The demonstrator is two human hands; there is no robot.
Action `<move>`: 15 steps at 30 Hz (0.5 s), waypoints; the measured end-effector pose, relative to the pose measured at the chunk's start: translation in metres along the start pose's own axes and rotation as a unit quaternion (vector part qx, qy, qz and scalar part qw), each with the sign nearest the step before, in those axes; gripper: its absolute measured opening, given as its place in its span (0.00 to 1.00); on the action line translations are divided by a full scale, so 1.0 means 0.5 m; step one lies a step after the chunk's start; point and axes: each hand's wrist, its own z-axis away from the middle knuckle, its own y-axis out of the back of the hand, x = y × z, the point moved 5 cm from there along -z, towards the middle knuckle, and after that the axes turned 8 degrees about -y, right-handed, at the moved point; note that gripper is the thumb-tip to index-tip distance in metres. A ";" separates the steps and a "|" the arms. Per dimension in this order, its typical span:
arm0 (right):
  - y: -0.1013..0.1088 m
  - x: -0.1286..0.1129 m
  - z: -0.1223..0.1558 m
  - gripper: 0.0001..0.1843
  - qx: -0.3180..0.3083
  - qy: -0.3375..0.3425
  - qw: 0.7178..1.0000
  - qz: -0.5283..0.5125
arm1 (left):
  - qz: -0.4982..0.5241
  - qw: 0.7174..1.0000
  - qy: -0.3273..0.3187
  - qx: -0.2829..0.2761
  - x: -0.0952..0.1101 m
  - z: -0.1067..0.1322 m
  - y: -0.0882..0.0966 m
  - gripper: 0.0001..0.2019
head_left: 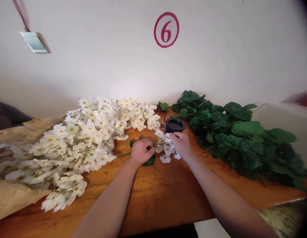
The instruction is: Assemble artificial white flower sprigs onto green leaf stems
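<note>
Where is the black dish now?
In the head view, the black dish sits on the table, right of centre, just beyond the right hand, between the white flowers and the green leaves.

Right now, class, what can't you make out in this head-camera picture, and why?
Head view: the stem inside the left hand, hidden by that hand.
Head view: which part of the small white flowers the right hand pinches, hidden by that hand.
Head view: the lower front of the black pot, behind those flowers and that hand.
Head view: the red thing, blurred and cut off by the right edge.
</note>
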 end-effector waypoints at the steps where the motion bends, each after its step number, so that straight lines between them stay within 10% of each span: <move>1: -0.001 -0.001 0.001 0.21 -0.001 0.003 1.000 0.002 | 0.000 1.000 -0.001 0.000 0.001 0.000 0.000 0.11; 15: 0.002 0.008 -0.002 0.20 0.010 -0.010 1.000 0.001 | 0.001 1.000 0.000 0.005 0.000 0.000 -0.001 0.10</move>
